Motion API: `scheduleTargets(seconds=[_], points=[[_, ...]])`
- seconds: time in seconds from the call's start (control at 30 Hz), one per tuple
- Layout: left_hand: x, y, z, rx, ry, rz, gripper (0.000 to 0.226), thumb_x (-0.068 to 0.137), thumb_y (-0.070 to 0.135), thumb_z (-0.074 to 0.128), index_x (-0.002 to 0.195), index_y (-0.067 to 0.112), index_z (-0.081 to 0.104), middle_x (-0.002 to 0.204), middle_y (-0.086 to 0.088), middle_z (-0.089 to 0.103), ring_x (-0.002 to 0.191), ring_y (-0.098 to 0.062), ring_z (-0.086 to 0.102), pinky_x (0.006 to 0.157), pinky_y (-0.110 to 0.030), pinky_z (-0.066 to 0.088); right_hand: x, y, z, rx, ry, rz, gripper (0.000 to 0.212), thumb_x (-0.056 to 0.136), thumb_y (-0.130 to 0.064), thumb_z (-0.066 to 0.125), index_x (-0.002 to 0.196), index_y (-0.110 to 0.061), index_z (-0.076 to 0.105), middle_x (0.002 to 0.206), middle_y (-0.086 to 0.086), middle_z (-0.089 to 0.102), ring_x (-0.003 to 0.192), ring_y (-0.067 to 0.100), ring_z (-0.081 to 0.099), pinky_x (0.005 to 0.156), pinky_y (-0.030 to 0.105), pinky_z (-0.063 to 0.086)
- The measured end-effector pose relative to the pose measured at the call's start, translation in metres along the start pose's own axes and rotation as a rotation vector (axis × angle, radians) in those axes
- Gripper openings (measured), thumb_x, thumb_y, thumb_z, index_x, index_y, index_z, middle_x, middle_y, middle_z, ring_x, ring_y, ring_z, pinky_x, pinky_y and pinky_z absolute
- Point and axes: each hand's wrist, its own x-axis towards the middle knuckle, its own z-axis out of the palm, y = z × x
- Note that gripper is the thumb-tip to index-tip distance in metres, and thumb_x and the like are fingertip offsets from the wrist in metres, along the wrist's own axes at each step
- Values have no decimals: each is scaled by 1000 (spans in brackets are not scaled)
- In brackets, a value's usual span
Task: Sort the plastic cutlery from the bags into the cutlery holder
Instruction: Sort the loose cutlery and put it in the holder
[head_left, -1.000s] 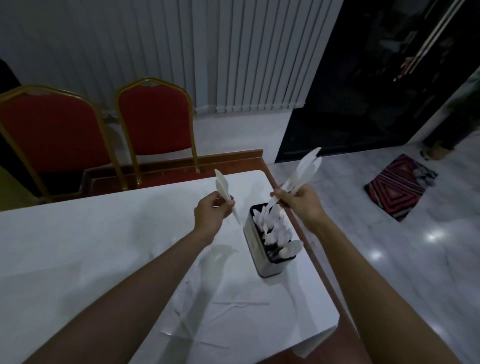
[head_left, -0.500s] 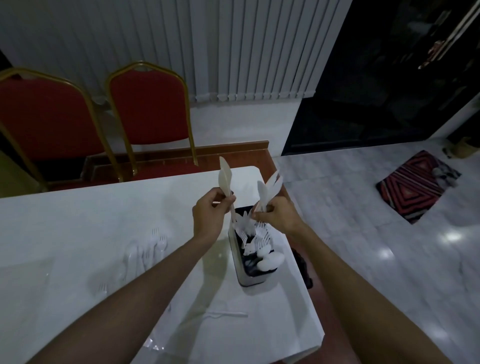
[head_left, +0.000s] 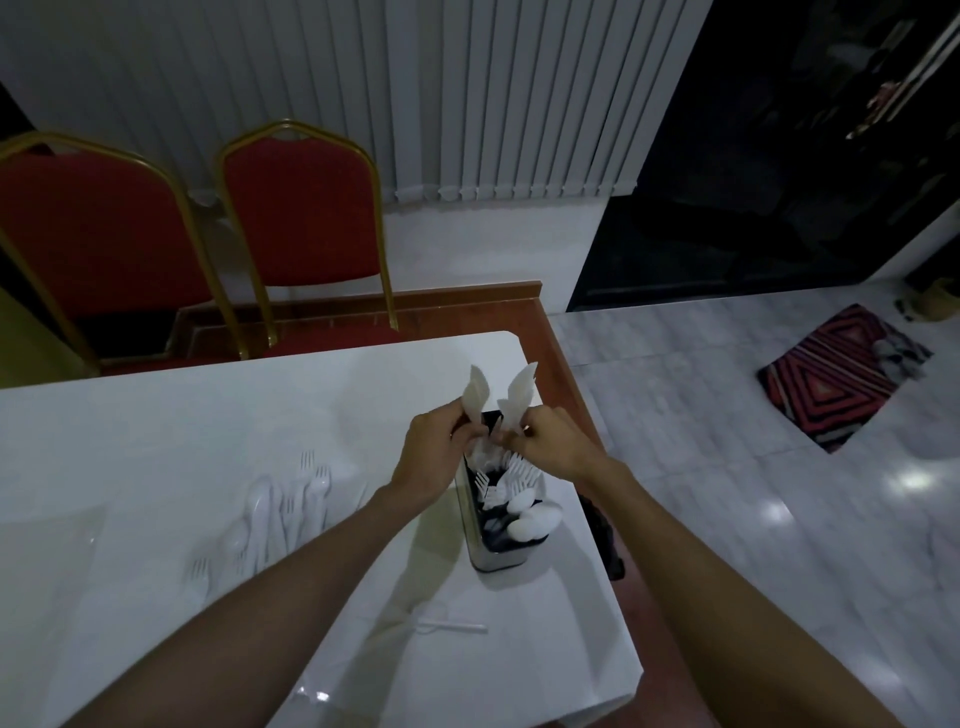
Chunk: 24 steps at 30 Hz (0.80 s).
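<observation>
From where I stand, the worry is the cutlery holder (head_left: 470, 538) itself. It sits close to the right edge of the white tabletop (head_left: 208, 415), and both hands are crowded right over its far end. A downward shove against a compartment that is already full could tip it or nudge it towards that edge.

The left hand (head_left: 431, 460) has its fingers curled round the handle of one white plastic knife (head_left: 477, 397), blade pointing up. The right hand (head_left: 553, 447) pinches a small bunch of knives (head_left: 521, 395), also blade-up. I cannot count them. The pieces are thin and slick, so if that pinch eases, one could slide out and fall among the wrong sort, or onto the floor beyond the edge. The two lots nearly touch above the holder and could snag each other going in.

The holder is a narrow upright box, pale and metallic-looking outside and dark inside. White spoons (head_left: 535, 519) fill the near end, with forks (head_left: 511, 475) standing behind them. The far end is hidden under the hands.

Left of it, well apart, a loose heap of forks and spoons (head_left: 285, 509) lies unsorted. One stray piece (head_left: 452, 628) lies nearer the front.
</observation>
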Motion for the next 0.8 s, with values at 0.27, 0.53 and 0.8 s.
scheduleTargets(seconds=[0.27,0.53,0.8], points=[[3,-2,4,108,-97,15,11,92,14,57,97,9,66,85,-3,71,76,-17,65,67,-25,49,4,1,-4,8,3,4,32,89,-44,60,82,-13,64,64,-3,59,60,11,54,53,20,35],[-1,-4,-4,-21,-116,18,13,91,12,57,103,10,63,89,-4,71,82,-16,67,73,-21,50,1,5,-6,46,72,-21,24,92,-46,56,87,-23,61,74,-6,64,67,9,59,59,23,41],[-4,-13,-7,121,-199,61,14,91,13,57,95,7,69,87,-3,71,81,-16,65,74,-29,50,1,6,-3,88,120,-28,25,87,-44,62,73,-25,59,64,-4,58,56,6,47,53,20,35]])
